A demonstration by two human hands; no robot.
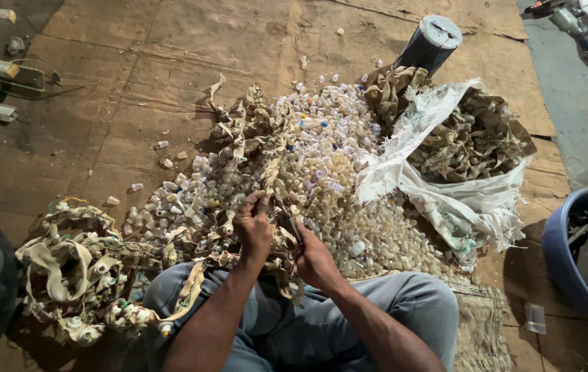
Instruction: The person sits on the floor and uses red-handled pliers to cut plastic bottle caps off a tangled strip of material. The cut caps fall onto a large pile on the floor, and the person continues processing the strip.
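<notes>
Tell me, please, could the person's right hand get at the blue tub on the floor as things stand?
Probably not without letting go and leaning. The right hand is busy at the strap over the lap, and the blue tub sits well off to that side, beyond the knee. Nothing stands between them, though.

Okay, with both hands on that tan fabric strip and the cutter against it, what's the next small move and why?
Probably close the dark-handled cutter in the right hand on the tan fabric strip: the left hand already pinches that strip upright above the heap of small pale plastic caps.
</notes>
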